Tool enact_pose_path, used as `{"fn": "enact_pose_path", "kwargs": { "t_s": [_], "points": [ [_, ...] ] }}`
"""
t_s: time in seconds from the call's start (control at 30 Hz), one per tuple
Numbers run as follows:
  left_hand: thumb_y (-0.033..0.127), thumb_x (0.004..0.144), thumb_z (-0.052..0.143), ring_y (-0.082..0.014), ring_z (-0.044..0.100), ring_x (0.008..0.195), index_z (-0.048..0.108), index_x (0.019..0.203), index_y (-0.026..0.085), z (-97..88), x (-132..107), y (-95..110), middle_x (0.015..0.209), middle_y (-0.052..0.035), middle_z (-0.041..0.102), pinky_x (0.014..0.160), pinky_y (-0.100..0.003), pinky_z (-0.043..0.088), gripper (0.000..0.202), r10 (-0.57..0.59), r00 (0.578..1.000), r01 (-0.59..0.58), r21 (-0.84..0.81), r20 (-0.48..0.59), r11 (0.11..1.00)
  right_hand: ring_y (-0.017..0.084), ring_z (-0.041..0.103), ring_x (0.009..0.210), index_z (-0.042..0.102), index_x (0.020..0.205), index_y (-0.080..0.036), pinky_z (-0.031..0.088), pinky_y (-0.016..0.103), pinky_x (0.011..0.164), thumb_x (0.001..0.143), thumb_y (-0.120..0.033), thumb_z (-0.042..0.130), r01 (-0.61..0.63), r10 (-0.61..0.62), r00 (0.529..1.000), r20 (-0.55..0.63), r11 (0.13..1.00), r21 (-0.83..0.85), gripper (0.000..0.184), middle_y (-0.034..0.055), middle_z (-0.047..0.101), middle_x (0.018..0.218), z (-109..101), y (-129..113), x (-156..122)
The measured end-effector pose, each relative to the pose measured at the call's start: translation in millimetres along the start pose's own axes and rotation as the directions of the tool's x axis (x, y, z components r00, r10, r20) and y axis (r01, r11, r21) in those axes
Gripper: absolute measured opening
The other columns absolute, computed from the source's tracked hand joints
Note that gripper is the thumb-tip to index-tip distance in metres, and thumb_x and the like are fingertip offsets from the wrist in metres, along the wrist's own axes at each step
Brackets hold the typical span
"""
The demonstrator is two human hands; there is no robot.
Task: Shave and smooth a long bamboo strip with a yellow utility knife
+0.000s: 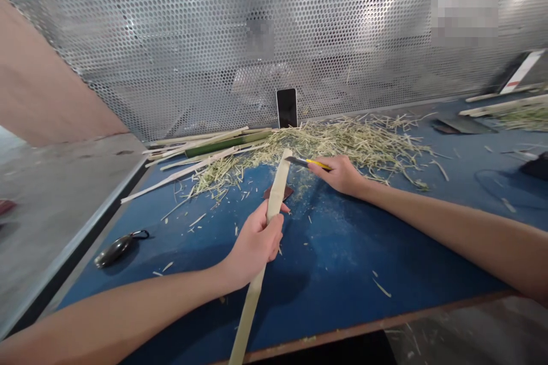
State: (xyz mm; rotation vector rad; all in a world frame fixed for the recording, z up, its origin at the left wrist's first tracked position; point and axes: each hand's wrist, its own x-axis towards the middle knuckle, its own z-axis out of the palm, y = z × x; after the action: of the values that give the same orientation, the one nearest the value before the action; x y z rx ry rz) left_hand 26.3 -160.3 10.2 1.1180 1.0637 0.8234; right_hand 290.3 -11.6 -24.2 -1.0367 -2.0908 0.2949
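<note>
My left hand is wrapped around the middle of a long, pale bamboo strip, which slants from the table's front edge up toward the pile of shavings. In my right hand is a yellow and black utility knife. Its dark blade points left and meets the strip near the far end; whether it cuts in, I cannot tell. Beneath the strip, just beyond my left fingers, a small dark red piece lies partly hidden on the blue tabletop.
Bamboo shavings are heaped along the back, with bamboo strips and a green bamboo length at left. A phone leans against the perforated metal screen. A dark oval object with a clip lies at left.
</note>
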Motion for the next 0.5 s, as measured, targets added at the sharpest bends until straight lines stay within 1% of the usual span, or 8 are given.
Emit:
{"fn": "enact_pose_path", "kwargs": {
  "t_s": [0.1,0.17,0.2,0.27,0.33,0.37,0.43,0.5],
  "points": [
    [0.040,0.104,0.055,-0.0062,0.027,0.039,0.051,0.117,0.024,-1.0,-0.2,-0.7,0.050,0.0149,0.035,0.041,-0.019,0.027,0.022,0.003,1.000,-0.003,0.004,0.005,1.000,0.013,0.038,0.052,0.065,0.072,-0.021,0.030,0.033,0.056,0.107,-0.069,0.048,-0.110,0.109,0.987,-0.119,0.994,0.004,0.062,-0.0021,0.045,0.053,0.9,2.4,2.7],
    [0.040,0.103,0.056,-0.0060,0.028,0.039,0.051,0.116,0.023,-0.7,-0.4,-0.5,0.050,0.0148,0.036,0.041,-0.019,0.028,0.022,0.007,1.000,-0.007,0.007,0.002,1.000,0.013,0.038,0.052,0.067,0.074,-0.020,0.030,0.033,0.056,0.108,-0.069,0.047,-0.110,0.113,0.985,-0.131,0.994,0.027,0.063,-0.0021,0.046,0.054,0.0,1.9,2.4],
    [0.040,0.103,0.056,-0.0061,0.029,0.039,0.051,0.116,0.023,-0.3,-0.5,-0.2,0.050,0.0147,0.036,0.041,-0.019,0.028,0.022,0.009,1.000,-0.009,0.008,0.000,1.000,0.013,0.038,0.052,0.068,0.074,-0.020,0.030,0.032,0.056,0.108,-0.068,0.047,-0.081,0.084,0.991,-0.102,0.996,0.036,0.062,-0.0019,0.047,0.055,-0.5,1.2,1.5],
    [0.040,0.103,0.056,-0.0064,0.029,0.039,0.051,0.116,0.023,0.6,-0.3,0.5,0.050,0.0148,0.036,0.041,-0.019,0.028,0.022,0.009,1.000,-0.009,0.008,-0.002,1.000,0.012,0.040,0.052,0.065,0.073,-0.021,0.030,0.032,0.056,0.108,-0.067,0.048,0.015,-0.015,1.000,-0.004,0.999,0.040,0.060,-0.0017,0.050,0.057,-1.2,-0.4,-1.0],
    [0.041,0.103,0.056,-0.0067,0.029,0.038,0.052,0.116,0.024,1.3,-0.1,1.2,0.049,0.0150,0.035,0.041,-0.019,0.028,0.022,0.007,1.000,-0.007,0.007,-0.004,1.000,0.012,0.042,0.053,0.062,0.071,-0.021,0.030,0.032,0.056,0.107,-0.065,0.050,0.101,-0.103,0.992,0.068,0.995,0.025,0.057,-0.0018,0.051,0.057,-0.8,-1.0,-3.2],
    [0.041,0.103,0.056,-0.0068,0.029,0.038,0.052,0.115,0.024,1.4,0.0,1.3,0.048,0.0151,0.035,0.041,-0.020,0.028,0.022,0.007,1.000,-0.007,0.006,-0.004,1.000,0.012,0.042,0.053,0.061,0.071,-0.022,0.030,0.032,0.057,0.108,-0.063,0.051,0.117,-0.117,0.990,0.078,0.993,0.012,0.056,-0.0018,0.051,0.058,-0.3,-0.6,-3.7],
    [0.042,0.103,0.056,-0.0067,0.029,0.038,0.051,0.115,0.024,1.1,0.2,1.3,0.049,0.0151,0.035,0.041,-0.020,0.028,0.022,0.010,1.000,-0.010,0.005,-0.004,1.000,0.012,0.043,0.054,0.061,0.072,-0.021,0.031,0.032,0.058,0.108,-0.062,0.051,0.072,-0.072,0.997,0.035,0.997,-0.016,0.055,-0.0017,0.051,0.058,1.0,1.5,-2.8],
    [0.042,0.103,0.057,-0.0065,0.028,0.038,0.051,0.115,0.024,0.6,0.1,0.8,0.049,0.0152,0.036,0.041,-0.020,0.028,0.023,0.012,1.000,-0.012,0.005,-0.004,1.000,0.013,0.042,0.053,0.064,0.073,-0.021,0.031,0.032,0.057,0.108,-0.064,0.050,-0.027,0.026,0.999,-0.048,0.999,-0.019,0.057,-0.0018,0.050,0.057,1.9,3.9,-0.5]
  ]
}}
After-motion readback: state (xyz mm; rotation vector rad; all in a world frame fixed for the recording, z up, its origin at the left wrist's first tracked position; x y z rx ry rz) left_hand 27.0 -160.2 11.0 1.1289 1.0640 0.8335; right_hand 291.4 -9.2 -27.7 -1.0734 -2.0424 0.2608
